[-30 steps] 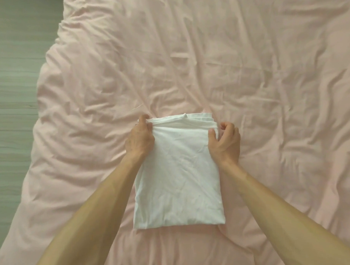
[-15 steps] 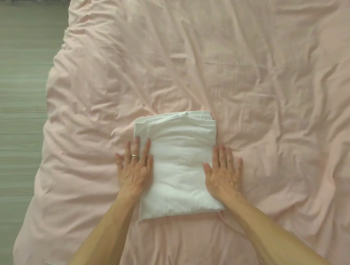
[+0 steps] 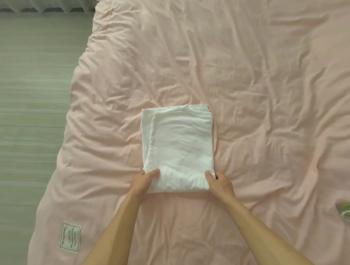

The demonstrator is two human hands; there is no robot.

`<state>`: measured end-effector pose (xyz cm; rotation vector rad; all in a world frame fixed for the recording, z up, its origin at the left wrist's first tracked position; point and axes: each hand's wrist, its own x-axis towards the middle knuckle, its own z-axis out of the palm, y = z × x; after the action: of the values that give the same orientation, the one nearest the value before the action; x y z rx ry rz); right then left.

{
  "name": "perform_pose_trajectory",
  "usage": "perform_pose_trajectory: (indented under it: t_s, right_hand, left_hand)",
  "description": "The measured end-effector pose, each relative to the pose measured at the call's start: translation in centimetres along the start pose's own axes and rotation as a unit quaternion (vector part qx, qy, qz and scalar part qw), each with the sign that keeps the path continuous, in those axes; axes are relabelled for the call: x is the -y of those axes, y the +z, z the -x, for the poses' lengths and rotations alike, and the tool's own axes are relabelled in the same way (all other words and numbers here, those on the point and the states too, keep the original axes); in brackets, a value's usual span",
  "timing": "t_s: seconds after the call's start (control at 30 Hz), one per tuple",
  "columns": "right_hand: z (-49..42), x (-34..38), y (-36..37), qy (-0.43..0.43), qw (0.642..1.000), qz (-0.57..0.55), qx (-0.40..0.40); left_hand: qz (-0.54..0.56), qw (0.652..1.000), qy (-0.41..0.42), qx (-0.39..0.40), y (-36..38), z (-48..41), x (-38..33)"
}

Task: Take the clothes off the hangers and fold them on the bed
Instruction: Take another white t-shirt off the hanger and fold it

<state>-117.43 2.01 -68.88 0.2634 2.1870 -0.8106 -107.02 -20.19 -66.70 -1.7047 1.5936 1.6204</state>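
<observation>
Folded white garment (image 3: 178, 148) on bed (image 3: 247, 80), between and just beyond our hands. Left hand (image 3: 145, 179), right hand (image 3: 220, 181) each pinch near corner, thumb on top, fingers tucked under. We judge fold done; next: lift bundle level, set aside without unfolding.

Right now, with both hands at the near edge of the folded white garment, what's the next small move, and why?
Probably lift the near edge and fold it over to the far edge. The left hand and right hand each pinch a near corner of the white garment, thumbs on top, and it lies longer than wide on the pink duvet.
</observation>
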Motion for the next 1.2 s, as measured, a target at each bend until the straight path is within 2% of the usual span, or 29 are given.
perform_pose_trajectory:
  t_s: [0.07, 0.2, 0.3, 0.4, 0.5, 0.57, 0.67, 0.8, 0.93, 1.0, 1.03, 1.1, 1.17, 1.2]
  right_hand:
    - [0.1, -0.4, -0.5, -0.015, 0.999, -0.047, -0.008]
    - [1.0, -2.1, -1.7, -0.037, 0.997, -0.068, -0.026]
    - [2.2, -3.8, -2.0, -0.046, 0.996, -0.076, -0.029]
    - [3.8, -5.6, -2.7, -0.067, 0.994, -0.069, -0.045]
    - [6.0, -7.9, -3.5, -0.095, 0.992, -0.083, -0.03]
    - [7.6, -9.4, -4.1, -0.111, 0.99, -0.088, -0.009]
    - [9.9, -11.5, -5.2, -0.098, 0.991, -0.077, 0.045]
    - [12.0, -14.9, -6.0, -0.051, 0.991, -0.081, 0.092]
    - [12.2, -15.2, -6.7, -0.03, 0.983, -0.073, 0.166]
    - [11.5, -15.0, -7.3, -0.078, 0.979, 0.019, 0.189]
    - [11.2, -14.7, -7.7, -0.11, 0.973, 0.074, 0.19]
    - [10.7, -13.7, -8.3, -0.172, 0.958, 0.154, 0.172]
    - [10.0, -12.6, -8.5, -0.225, 0.95, 0.178, 0.126]
    - [9.4, -12.1, -8.5, -0.246, 0.949, 0.17, 0.102]
  left_hand:
    - [0.034, 0.999, 0.003, 0.031, -0.4, 0.7, -0.1]
    - [0.053, 0.997, 0.013, 0.063, -1.1, 1.8, 1.6]
    - [0.039, 0.998, 0.033, 0.045, -1.0, 3.5, 4.0]
    - [0.039, 0.994, 0.095, 0.023, -0.3, 6.2, 6.4]
    - [0.045, 0.983, 0.177, 0.02, 0.4, 9.4, 8.8]
    - [0.042, 0.979, 0.199, 0.027, 0.6, 11.0, 10.5]
    - [0.013, 0.979, 0.196, 0.049, 0.6, 12.7, 12.9]
    - [-0.05, 0.98, 0.142, 0.129, 0.1, 14.6, 15.9]
    - [-0.115, 0.967, 0.116, 0.195, -1.1, 14.7, 15.4]
    - [-0.219, 0.942, 0.155, 0.201, -1.2, 14.3, 14.7]
    - [-0.315, 0.912, 0.197, 0.173, -1.2, 13.7, 14.6]
    - [-0.483, 0.821, 0.295, 0.07, -1.2, 12.6, 14.1]
    - [-0.507, 0.767, 0.392, -0.005, -1.4, 11.3, 13.7]
    - [-0.493, 0.754, 0.433, -0.026, -1.5, 10.5, 13.6]
